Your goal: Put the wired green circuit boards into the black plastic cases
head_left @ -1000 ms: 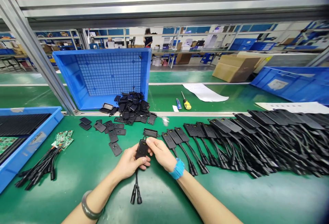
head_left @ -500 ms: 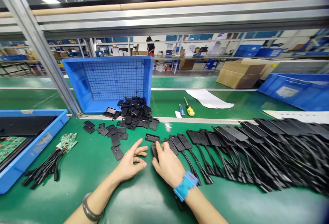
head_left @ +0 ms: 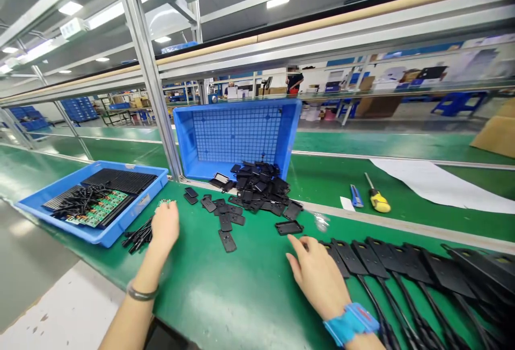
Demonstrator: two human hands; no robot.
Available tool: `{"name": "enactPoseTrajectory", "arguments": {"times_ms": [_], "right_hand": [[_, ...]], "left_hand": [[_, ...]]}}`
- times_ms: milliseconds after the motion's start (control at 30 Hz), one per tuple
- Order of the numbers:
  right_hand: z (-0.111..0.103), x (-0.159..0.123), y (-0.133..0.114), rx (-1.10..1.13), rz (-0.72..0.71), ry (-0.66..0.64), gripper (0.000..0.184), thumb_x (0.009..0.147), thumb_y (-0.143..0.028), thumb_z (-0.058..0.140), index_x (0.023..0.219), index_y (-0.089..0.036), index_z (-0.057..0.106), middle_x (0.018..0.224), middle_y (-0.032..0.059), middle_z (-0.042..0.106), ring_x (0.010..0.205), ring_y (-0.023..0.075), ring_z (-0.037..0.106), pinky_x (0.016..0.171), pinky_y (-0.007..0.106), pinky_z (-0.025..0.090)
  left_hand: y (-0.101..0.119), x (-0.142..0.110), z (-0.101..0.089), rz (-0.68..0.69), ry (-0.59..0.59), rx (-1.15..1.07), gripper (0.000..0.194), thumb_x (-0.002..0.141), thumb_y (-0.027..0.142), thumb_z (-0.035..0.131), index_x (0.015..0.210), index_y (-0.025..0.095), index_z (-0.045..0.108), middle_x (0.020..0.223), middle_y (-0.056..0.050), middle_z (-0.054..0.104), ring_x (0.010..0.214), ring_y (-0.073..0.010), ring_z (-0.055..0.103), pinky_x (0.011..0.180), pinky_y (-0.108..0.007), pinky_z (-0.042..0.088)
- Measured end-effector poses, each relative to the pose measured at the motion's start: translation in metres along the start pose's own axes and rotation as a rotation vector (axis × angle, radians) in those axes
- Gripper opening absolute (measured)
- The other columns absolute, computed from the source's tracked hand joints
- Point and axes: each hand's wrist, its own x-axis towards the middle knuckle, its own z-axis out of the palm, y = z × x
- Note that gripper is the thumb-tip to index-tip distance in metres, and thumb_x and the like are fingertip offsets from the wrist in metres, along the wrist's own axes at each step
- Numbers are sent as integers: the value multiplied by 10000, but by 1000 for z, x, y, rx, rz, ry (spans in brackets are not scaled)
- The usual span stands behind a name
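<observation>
My left hand (head_left: 166, 224) is over a small pile of green circuit boards (head_left: 168, 201) with black cables (head_left: 140, 235), its fingers bent down and their tips hidden. Whether it grips a board I cannot tell. Close to an open black case shell (head_left: 289, 227), my right hand (head_left: 317, 269) hovers with thumb and index finger apart and nothing visible in it. Just beyond it starts a row of black cases with cables (head_left: 378, 258). Loose flat black covers (head_left: 226, 240) lie between my hands.
A blue tray (head_left: 105, 237) with boards and cables stands on the left. Behind, a tipped blue crate (head_left: 237, 104) has a heap of black case parts (head_left: 261, 184) at its mouth. A screwdriver (head_left: 379, 201), blue cutter (head_left: 355, 196), small clear bag (head_left: 321, 222) and paper (head_left: 438, 181) lie rightward.
My view has turned left. My left hand has moved from the middle to the circuit boards. My right hand has let go of a black case and its fingers have spread.
</observation>
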Motion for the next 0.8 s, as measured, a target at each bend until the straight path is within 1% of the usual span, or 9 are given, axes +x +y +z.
{"name": "enactPoseTrajectory", "arguments": {"times_ms": [100,200,333,400,467,533,633,700,800], "right_hand": [[-5,-3,-18,287,-49,-76,335,882,-223,418,1158,-136,586,1015,141,540,912,277,538,779,409,468],[-10,-5,-34,668,-39,-194,307,884,-258,424,1107,-179,619,986,106,569,884,242,562,811,397,464],[-13,-6,-53,1284,126,-419,371,843,-440,548,1116,-200,621,1029,96,617,933,238,590,825,378,472],[-13,-6,-58,1622,294,-478,564,810,-537,587,1266,-216,503,1156,107,588,1058,245,562,893,391,454],[-12,-5,-60,1879,458,-454,683,796,-585,593,1343,-232,385,1223,111,553,1099,235,544,932,402,435],[-11,-3,-58,1986,589,-378,673,782,-585,615,1305,-217,404,1163,111,577,1028,221,567,896,384,454],[-10,0,-51,1946,696,-261,607,729,-531,698,1189,-197,483,948,74,613,810,177,558,691,292,476],[-9,2,-47,1889,690,-209,561,711,-499,721,1128,-195,504,834,42,598,689,145,498,558,238,416],[-8,5,-44,1833,640,-187,486,716,-504,706,1022,-177,515,773,33,588,595,113,412,470,202,318]], "left_hand": [[-39,7,-17,-92,13,128,221,744,54,428,926,70,553,866,-216,589,937,-392,566,808,-548,430],[-44,5,-25,-51,14,129,219,761,89,433,957,108,529,847,-153,594,846,-339,591,777,-495,453],[2,-16,-20,188,-83,-52,191,821,170,478,1003,206,520,954,-44,607,859,-200,605,785,-295,476],[35,-27,-8,345,-265,-234,197,833,226,522,1030,228,534,928,-15,624,820,-156,618,696,-208,485],[65,-28,9,496,-486,-443,229,855,242,512,1080,218,545,935,-37,636,812,-163,627,642,-202,487],[86,-13,30,557,-520,-436,228,861,213,503,1077,207,578,938,-58,639,826,-182,626,687,-232,492],[103,34,65,473,-333,-223,290,832,137,518,1111,168,592,1012,-117,608,951,-240,588,881,-333,441],[107,69,86,388,-260,-156,342,818,132,539,1160,133,561,1104,-170,549,1030,-281,548,928,-387,402],[106,106,109,276,-210,-86,283,816,254,601,1062,115,589,1099,-194,516,1009,-302,547,893,-405,412]]}}
